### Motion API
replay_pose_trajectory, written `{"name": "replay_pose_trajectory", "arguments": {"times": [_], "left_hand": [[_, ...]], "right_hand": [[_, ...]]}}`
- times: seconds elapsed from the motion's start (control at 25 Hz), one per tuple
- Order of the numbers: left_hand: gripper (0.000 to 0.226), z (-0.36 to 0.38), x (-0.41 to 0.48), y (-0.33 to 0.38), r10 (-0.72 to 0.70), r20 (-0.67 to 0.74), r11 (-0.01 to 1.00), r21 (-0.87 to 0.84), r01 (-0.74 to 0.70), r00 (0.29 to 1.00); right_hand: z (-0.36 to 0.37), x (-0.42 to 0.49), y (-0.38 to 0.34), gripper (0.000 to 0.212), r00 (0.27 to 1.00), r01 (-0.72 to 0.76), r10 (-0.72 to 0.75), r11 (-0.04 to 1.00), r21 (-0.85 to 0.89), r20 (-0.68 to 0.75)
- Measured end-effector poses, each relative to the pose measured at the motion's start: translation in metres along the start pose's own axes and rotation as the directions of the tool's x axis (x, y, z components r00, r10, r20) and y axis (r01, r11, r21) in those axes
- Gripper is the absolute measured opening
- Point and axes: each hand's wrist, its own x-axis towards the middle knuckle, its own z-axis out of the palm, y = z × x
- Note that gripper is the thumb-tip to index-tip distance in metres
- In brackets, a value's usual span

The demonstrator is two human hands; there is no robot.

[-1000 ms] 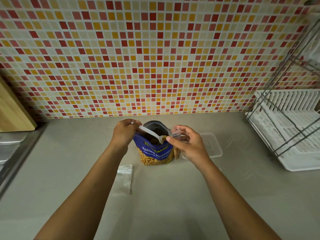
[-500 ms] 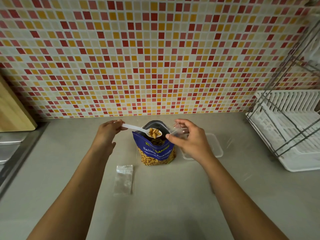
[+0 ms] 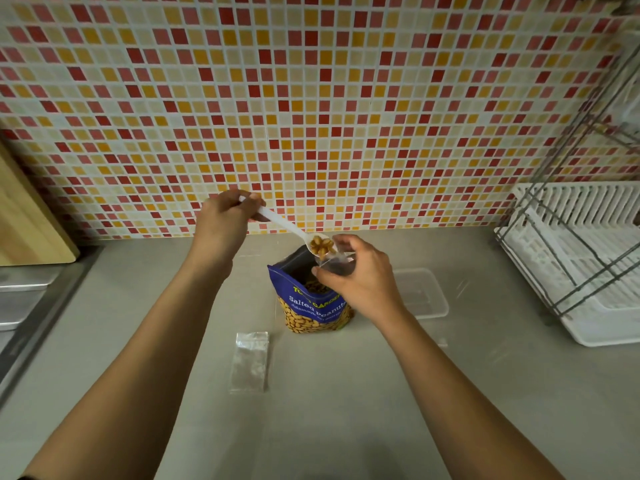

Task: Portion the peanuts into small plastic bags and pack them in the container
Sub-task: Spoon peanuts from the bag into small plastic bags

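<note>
The left hand (image 3: 225, 221) grips the handle end of the white plastic spoon (image 3: 284, 223) and is higher than 0.5 s ago. The spoon bowl, loaded with peanuts (image 3: 321, 245), now tilts down at the mouth of the small clear bag (image 3: 337, 261). The right hand (image 3: 360, 282) pinches this bag above the Salted Peanuts pouch (image 3: 311, 306). The clear container (image 3: 422, 296) sits right of the pouch.

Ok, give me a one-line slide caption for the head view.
Left hand holds a spoon of peanuts at the small bag gripped by the right hand.
</note>
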Motion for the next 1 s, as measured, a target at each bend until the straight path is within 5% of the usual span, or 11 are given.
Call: {"name": "replay_pose_trajectory", "arguments": {"times": [0.12, 0.2, 0.36, 0.6, 0.76, 0.88, 1.0], "left_hand": [[0.025, 0.003, -0.016, 0.011, 0.392, 0.137, 0.863, 0.288, -0.415, 0.91], [0.027, -0.007, -0.015, 0.02, 0.513, 0.116, 0.771, 0.373, -0.516, 0.85], [0.02, -0.018, 0.003, 0.019, 0.253, -0.035, 0.96, 0.133, -0.247, 0.967], [0.032, 0.019, 0.0, -0.056, 0.061, 0.226, 0.794, 0.58, -0.184, 0.972], [0.043, 0.024, -0.028, -0.055, 0.333, -0.003, 0.75, 0.607, -0.263, 0.943], [0.03, 0.037, -0.072, -0.048, 0.34, 0.314, 0.848, 0.304, -0.433, 0.886], [0.038, 0.06, -0.096, -0.061, 0.148, 0.511, 0.943, 0.184, -0.276, 0.847]], "right_hand": [[0.001, -0.003, -0.001, 0.057, 0.999, 0.01, -0.008, 0.997, 0.073, -0.032], [0.0, -0.004, 0.001, 0.058, 0.999, 0.017, -0.013, 0.996, 0.085, -0.043], [-0.008, -0.006, 0.008, 0.06, 0.997, -0.052, 0.059, 0.988, 0.145, -0.049], [-0.029, -0.013, 0.001, 0.045, 0.979, -0.128, 0.169, 0.942, 0.31, -0.111], [-0.044, -0.02, 0.002, 0.042, 0.974, -0.126, 0.181, 0.931, 0.342, -0.135], [-0.049, -0.022, 0.006, 0.039, 0.971, -0.126, 0.194, 0.91, 0.396, -0.138], [-0.051, -0.026, 0.011, 0.038, 0.976, -0.156, 0.205, 0.894, 0.419, -0.074]]}}
